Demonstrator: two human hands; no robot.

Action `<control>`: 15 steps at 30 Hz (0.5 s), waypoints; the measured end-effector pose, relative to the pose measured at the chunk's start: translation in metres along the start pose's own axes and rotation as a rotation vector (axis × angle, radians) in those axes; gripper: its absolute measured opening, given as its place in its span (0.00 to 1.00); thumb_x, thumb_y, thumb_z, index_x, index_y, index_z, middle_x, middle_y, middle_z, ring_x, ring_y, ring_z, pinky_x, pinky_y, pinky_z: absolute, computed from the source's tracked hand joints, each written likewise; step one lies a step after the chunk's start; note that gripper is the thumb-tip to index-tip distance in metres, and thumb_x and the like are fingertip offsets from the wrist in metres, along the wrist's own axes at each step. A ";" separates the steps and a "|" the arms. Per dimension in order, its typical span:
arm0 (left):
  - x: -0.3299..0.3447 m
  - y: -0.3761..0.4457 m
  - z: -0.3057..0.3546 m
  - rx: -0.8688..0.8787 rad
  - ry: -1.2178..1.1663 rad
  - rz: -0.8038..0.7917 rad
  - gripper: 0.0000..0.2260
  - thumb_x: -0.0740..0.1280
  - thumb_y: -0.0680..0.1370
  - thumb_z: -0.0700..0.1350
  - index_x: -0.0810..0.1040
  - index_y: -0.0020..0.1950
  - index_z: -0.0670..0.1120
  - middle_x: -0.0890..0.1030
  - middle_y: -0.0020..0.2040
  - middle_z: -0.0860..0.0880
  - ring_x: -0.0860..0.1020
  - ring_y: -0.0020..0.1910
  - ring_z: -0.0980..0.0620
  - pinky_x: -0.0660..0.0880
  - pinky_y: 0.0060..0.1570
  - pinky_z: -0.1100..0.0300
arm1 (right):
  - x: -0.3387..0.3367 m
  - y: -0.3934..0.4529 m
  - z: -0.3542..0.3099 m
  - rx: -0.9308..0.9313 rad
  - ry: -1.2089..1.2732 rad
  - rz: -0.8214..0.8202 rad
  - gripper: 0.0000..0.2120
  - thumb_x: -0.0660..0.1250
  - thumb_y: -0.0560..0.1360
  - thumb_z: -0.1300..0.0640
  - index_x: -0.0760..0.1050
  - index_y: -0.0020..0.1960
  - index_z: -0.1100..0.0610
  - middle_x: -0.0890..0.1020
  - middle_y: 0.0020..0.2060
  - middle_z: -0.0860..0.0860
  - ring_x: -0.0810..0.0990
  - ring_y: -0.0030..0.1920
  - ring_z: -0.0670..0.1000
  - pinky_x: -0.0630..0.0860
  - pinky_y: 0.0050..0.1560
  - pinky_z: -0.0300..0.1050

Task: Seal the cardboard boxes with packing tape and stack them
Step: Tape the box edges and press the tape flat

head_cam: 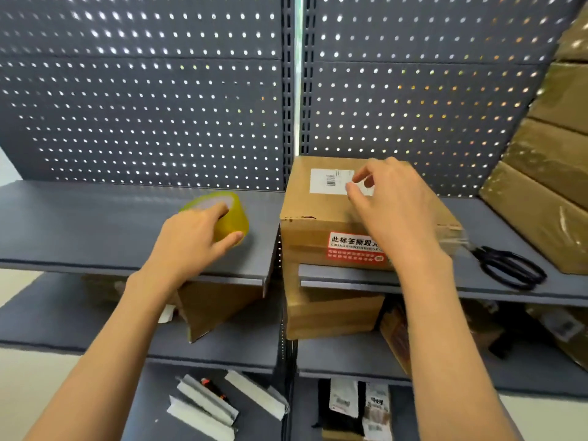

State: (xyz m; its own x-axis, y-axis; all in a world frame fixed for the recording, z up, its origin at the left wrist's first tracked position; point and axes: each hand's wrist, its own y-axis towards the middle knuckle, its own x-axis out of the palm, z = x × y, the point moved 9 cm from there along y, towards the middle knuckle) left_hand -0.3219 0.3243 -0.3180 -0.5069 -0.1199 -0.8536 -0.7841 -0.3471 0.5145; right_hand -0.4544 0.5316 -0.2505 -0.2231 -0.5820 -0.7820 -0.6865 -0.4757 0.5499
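A yellowish roll of packing tape (231, 219) stands on the left grey shelf (95, 227). My left hand (191, 238) grips it, fingers in the core and thumb on the outer side. To its right, a closed cardboard box (307, 202) with a white barcode label on top and a red sticker on its front sits on the right shelf. My right hand (396, 206) hovers over the box top, fingers loosely curled by the label, with nothing visible in them. A loose strip of clear tape (456, 241) sticks out at the box's right front corner.
Black scissors (510, 265) lie on the shelf right of the box. Several brown boxes (547, 173) are stacked at the far right. More boxes (331, 313) sit on the shelf below; folded white pieces and packets lie lower down. A pegboard wall closes the back.
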 end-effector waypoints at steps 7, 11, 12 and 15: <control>0.041 -0.006 -0.018 0.027 0.046 -0.136 0.16 0.76 0.70 0.47 0.79 0.50 0.38 0.81 0.37 0.34 0.80 0.39 0.34 0.74 0.41 0.47 | 0.003 -0.010 -0.013 0.031 -0.045 0.012 0.09 0.61 0.79 0.52 0.76 0.55 0.54 0.77 0.52 0.51 0.73 0.56 0.53 0.67 0.52 0.46; 0.042 -0.003 -0.018 0.075 0.041 -0.102 0.18 0.75 0.70 0.52 0.78 0.46 0.38 0.80 0.36 0.36 0.78 0.38 0.36 0.73 0.41 0.47 | 0.006 -0.015 -0.008 0.076 -0.033 0.018 0.10 0.60 0.79 0.52 0.76 0.56 0.54 0.77 0.52 0.50 0.73 0.56 0.52 0.63 0.49 0.44; 0.040 -0.002 -0.018 0.084 0.050 -0.083 0.22 0.71 0.71 0.59 0.78 0.46 0.38 0.80 0.38 0.37 0.78 0.39 0.36 0.73 0.40 0.48 | 0.006 -0.017 -0.006 0.083 -0.033 0.023 0.10 0.60 0.79 0.52 0.76 0.56 0.54 0.77 0.52 0.50 0.73 0.56 0.52 0.63 0.49 0.43; 0.021 0.004 -0.009 0.063 0.061 0.014 0.32 0.55 0.73 0.67 0.77 0.48 0.37 0.79 0.42 0.39 0.76 0.41 0.37 0.72 0.40 0.48 | 0.005 -0.021 0.000 0.083 -0.017 0.031 0.10 0.60 0.80 0.52 0.76 0.56 0.54 0.78 0.51 0.49 0.73 0.54 0.50 0.64 0.49 0.42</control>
State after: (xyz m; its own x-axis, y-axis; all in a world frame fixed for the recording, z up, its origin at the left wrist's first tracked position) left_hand -0.3326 0.3119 -0.3340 -0.4972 -0.1814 -0.8485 -0.7987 -0.2862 0.5293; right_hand -0.4407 0.5385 -0.2659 -0.2566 -0.5841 -0.7701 -0.7339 -0.4007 0.5485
